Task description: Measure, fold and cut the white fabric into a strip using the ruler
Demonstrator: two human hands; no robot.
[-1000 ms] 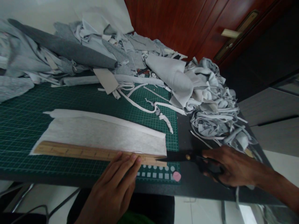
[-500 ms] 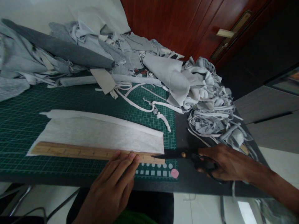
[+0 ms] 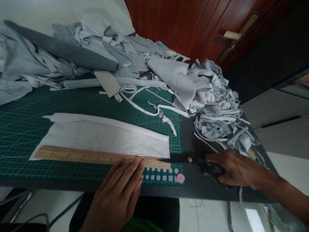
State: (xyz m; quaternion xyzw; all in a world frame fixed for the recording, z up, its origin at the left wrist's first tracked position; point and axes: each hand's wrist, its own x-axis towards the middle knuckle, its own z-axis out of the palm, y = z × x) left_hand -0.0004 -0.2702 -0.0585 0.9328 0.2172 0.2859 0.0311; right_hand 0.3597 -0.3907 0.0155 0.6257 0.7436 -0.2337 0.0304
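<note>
The left hand [image 3: 116, 193] lies open and flat, its fingers [image 3: 135, 162] spread and resting on a long wooden ruler [image 3: 84, 156] with printed markings, which runs along the near edge of a wide white fabric strip [image 3: 103, 137], soft and faintly mottled, with a folded far edge and a ragged left end. The right hand [image 3: 231, 169] is closed around the handles of long black scissors [image 3: 178, 159], whose slim, straight blades point left, with the tip just at the ruler's right end and close to the strip's near right corner; a small brass pivot screw [image 3: 190, 159] glints on them. Strip and ruler lie on a dark green gridded cutting mat [image 3: 149, 124], near its right edge, and a small pink rounded piece [image 3: 180, 178] sits on the mat's near right corner. The mat rests on a black counter [image 3: 190, 135]. Thin, curling white fabric strips [image 3: 145, 109] trail across the mat's far part, beside a flat beige card piece [image 3: 107, 83]. Farther back, a heaped mass of soft grey fabric offcuts [image 3: 214, 119] tangles on the right, and a thick, rolled charcoal felt length [image 3: 62, 53] lies on the left. Beyond them stands a glossy reddish-brown wooden door [image 3: 193, 25] with a pale lever handle [image 3: 231, 35].
</note>
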